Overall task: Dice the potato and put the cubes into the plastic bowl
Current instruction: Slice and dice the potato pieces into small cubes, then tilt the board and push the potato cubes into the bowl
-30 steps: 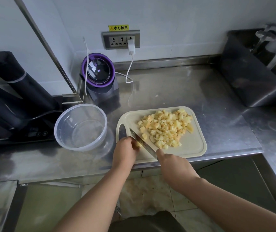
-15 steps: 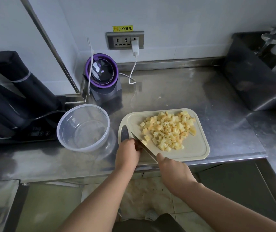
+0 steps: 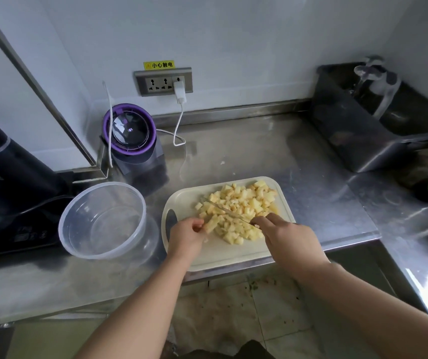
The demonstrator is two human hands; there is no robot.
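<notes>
The left hand [image 3: 185, 237] pinches a potato piece [image 3: 211, 225] in curled fingers. The right hand [image 3: 285, 237] has its fingers clamped on the knife [image 3: 227, 211], whose blade lies across the potato cubes [image 3: 244, 200] just beyond both hands on the cutting board [image 3: 233, 252]. The plastic bowl [image 3: 91, 211] stands on the desk [image 3: 311, 177], left of the left fingers.

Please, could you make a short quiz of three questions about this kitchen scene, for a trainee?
1. True or false: the bowl already holds cubes.
2. Which hand grips the knife? A: left. B: right.
3. Fill in: the cubes lie on the ____.
Key: 1 false, the bowl is empty. 2 B, the right hand. 3 board.
</notes>
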